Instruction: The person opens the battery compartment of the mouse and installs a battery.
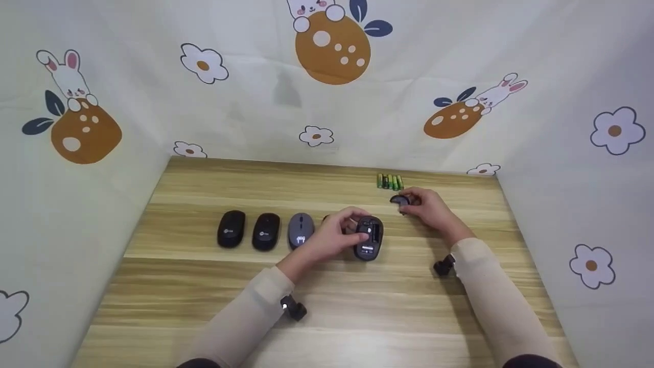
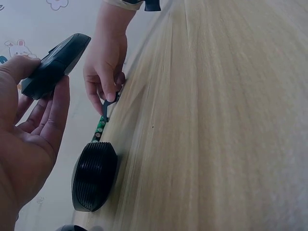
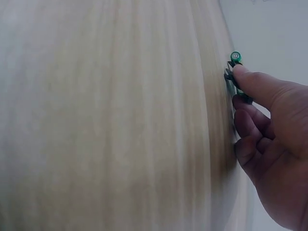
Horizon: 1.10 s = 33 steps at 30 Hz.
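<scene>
My left hand grips a dark computer mouse, its underside turned up and its battery slot uncovered. In the left wrist view that mouse is held above the table between thumb and fingers. My right hand pinches a small dark curved battery cover at the table's surface, just in front of several green batteries. The right wrist view shows the right hand with thumb and fingertips on the cover, mostly hidden, and one battery end beyond it.
Left of the held mouse stand two black mice, one at the far left and one beside it, then a grey mouse. Another is mostly hidden behind the left hand. Patterned cloth walls border the wooden table.
</scene>
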Each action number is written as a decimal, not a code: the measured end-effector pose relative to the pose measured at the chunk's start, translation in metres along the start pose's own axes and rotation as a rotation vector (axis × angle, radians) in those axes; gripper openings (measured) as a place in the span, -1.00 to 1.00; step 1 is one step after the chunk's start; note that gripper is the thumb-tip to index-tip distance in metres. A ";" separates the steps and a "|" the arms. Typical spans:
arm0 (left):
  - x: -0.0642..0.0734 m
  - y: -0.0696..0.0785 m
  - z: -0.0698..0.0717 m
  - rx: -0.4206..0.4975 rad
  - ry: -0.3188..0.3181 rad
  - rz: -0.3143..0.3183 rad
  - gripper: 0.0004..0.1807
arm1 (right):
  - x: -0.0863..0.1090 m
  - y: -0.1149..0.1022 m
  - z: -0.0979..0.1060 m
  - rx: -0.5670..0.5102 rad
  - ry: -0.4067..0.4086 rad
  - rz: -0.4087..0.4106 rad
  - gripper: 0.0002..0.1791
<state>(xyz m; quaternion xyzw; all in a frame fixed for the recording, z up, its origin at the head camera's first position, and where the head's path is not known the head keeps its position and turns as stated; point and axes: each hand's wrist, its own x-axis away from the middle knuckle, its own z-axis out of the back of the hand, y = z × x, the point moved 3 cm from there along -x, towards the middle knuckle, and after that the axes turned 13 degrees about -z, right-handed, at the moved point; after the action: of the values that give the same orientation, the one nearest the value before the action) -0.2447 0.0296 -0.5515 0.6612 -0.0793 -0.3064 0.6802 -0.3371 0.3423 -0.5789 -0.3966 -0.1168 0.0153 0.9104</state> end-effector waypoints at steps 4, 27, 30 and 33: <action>-0.001 0.001 0.001 0.008 0.002 0.002 -0.51 | 0.000 -0.002 0.003 0.014 -0.015 -0.022 -0.52; 0.000 0.002 0.002 -0.001 0.007 0.006 -0.50 | 0.003 -0.001 0.000 0.017 -0.046 -0.014 -0.56; -0.001 0.001 0.003 0.005 0.006 -0.003 -0.50 | 0.003 0.000 0.001 -0.004 -0.034 0.005 -0.57; -0.001 0.001 0.003 0.007 0.010 0.003 -0.50 | 0.001 0.001 0.003 -0.039 -0.011 0.010 -0.58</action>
<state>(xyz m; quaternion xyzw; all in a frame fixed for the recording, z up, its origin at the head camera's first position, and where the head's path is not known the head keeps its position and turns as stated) -0.2467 0.0270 -0.5497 0.6650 -0.0781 -0.3017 0.6788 -0.3364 0.3453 -0.5775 -0.4146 -0.1201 0.0197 0.9018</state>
